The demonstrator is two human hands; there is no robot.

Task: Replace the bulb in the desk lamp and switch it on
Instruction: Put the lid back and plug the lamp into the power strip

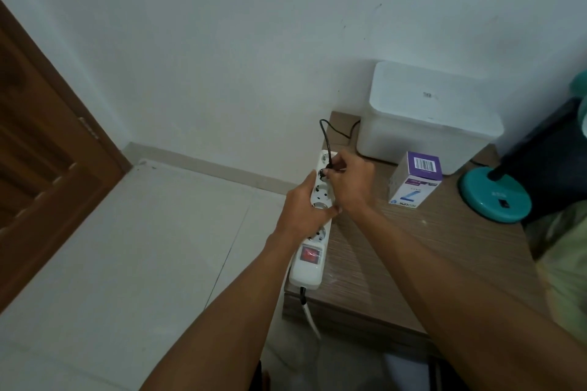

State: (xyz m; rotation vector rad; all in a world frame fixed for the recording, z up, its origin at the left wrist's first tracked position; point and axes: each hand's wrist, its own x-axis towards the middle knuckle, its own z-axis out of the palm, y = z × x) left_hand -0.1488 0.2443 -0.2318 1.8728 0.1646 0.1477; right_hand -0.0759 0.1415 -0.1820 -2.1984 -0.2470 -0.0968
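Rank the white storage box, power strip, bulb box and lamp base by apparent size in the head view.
1. White storage box
2. Power strip, though it is nearer the camera
3. Lamp base and bulb box: too alike to rank

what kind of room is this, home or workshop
Most likely a room in a home, perhaps a bedroom corner: a low wood-grain table against a plain white wall, a panelled wooden door, and a teal desk lamp.
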